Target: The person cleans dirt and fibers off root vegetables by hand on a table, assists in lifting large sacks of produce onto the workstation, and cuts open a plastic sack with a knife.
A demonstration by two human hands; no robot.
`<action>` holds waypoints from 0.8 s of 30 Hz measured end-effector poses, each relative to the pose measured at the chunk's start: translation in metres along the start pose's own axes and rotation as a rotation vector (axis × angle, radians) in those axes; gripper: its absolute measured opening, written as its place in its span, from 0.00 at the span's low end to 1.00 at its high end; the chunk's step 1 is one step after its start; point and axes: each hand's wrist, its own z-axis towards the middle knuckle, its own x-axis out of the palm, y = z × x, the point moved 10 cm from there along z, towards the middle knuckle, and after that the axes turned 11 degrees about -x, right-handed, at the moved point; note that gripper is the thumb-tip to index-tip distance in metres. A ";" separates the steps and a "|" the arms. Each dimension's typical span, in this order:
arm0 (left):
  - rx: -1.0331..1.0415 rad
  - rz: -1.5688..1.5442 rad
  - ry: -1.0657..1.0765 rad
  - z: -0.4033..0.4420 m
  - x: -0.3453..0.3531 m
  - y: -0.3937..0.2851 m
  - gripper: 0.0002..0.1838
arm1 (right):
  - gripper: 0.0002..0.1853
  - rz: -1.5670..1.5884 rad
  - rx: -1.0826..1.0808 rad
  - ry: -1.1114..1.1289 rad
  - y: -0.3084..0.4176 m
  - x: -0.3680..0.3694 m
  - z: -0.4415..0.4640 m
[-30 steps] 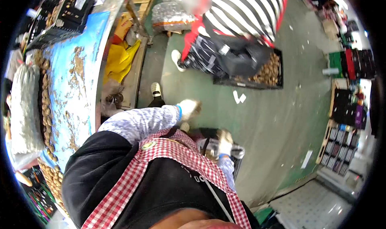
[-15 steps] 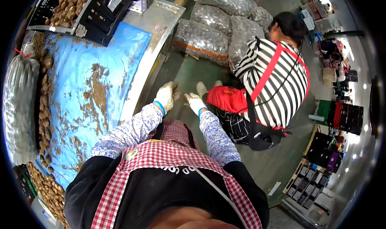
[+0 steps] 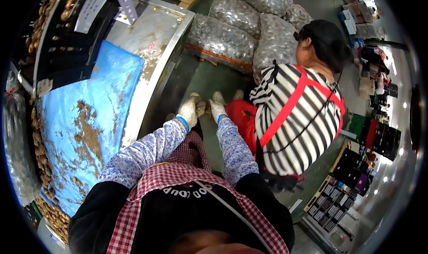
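My left hand (image 3: 189, 111), in a soiled pale glove, is low in front of me beside the metal table edge, its fingers curled. Close to its right, my right hand (image 3: 217, 107) wears a similar glove, fingers bent toward the left one. Small brownish lumps (image 3: 203, 108) show between the two hands; they may be bulbs or dirty glove fingertips, and I cannot tell which. Below the hands is the green floor (image 3: 211, 140). To my right a crouching person (image 3: 303, 115) in a striped top with red straps leans close to my right hand; this person's hands are hidden.
On my left, a metal table (image 3: 165, 37) bears a blue plastic sheet (image 3: 109, 82) with soil, brown bulbs (image 3: 39, 151) along its side and a black crate (image 3: 67, 53). Ahead lie several filled plastic sacks (image 3: 223, 37). Stacked crates (image 3: 376, 136) stand far right.
My hands have come closer together, the right one moving slightly up. My view has shifted over the table, and the crouching person now leans nearer, with the head lower.
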 end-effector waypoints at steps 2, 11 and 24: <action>-0.024 -0.021 -0.078 0.030 0.003 -0.002 0.14 | 0.24 0.462 0.236 -0.113 -0.062 0.025 0.018; -0.142 -0.150 -0.041 0.161 0.013 0.009 0.16 | 0.16 1.025 0.426 -0.537 -0.245 0.164 0.043; -0.112 0.111 -0.105 0.194 0.072 -0.048 0.23 | 0.17 1.701 0.463 -0.756 -0.227 0.122 -0.002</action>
